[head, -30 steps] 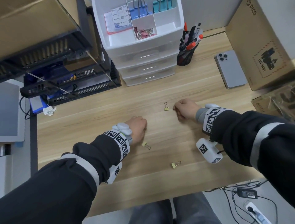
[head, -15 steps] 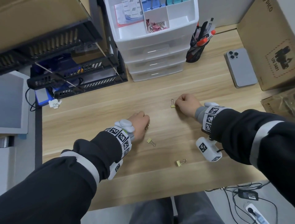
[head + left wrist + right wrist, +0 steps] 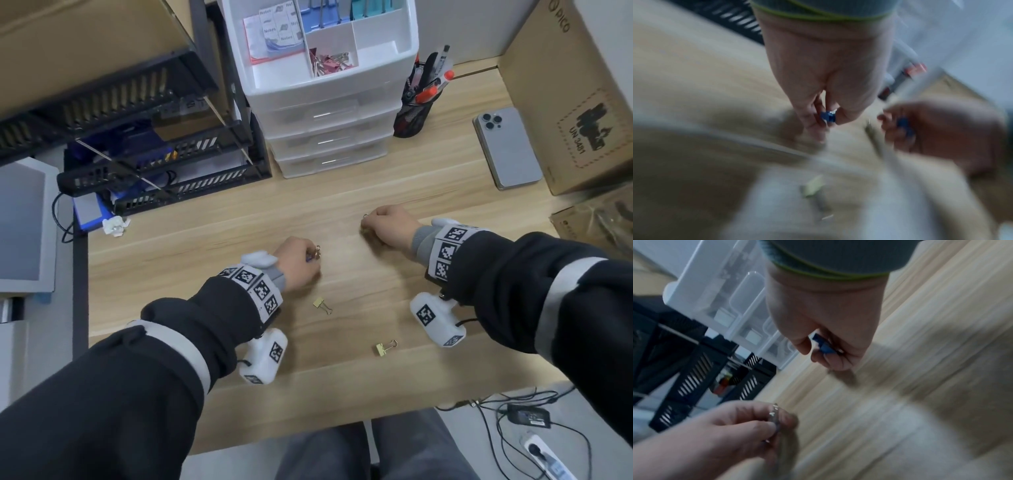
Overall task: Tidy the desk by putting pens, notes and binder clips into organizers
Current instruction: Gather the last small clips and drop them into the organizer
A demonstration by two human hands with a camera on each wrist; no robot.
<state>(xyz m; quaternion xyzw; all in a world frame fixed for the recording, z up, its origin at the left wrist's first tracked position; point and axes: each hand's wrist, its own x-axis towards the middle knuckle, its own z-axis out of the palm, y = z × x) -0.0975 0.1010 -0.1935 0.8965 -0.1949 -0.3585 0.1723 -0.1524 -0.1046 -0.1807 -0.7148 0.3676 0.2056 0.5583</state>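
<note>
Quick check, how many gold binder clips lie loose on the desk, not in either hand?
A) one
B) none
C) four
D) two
D: the head view shows two gold binder clips loose on the wooden desk, one just near of the left hand and another closer to the desk's front edge.
</note>
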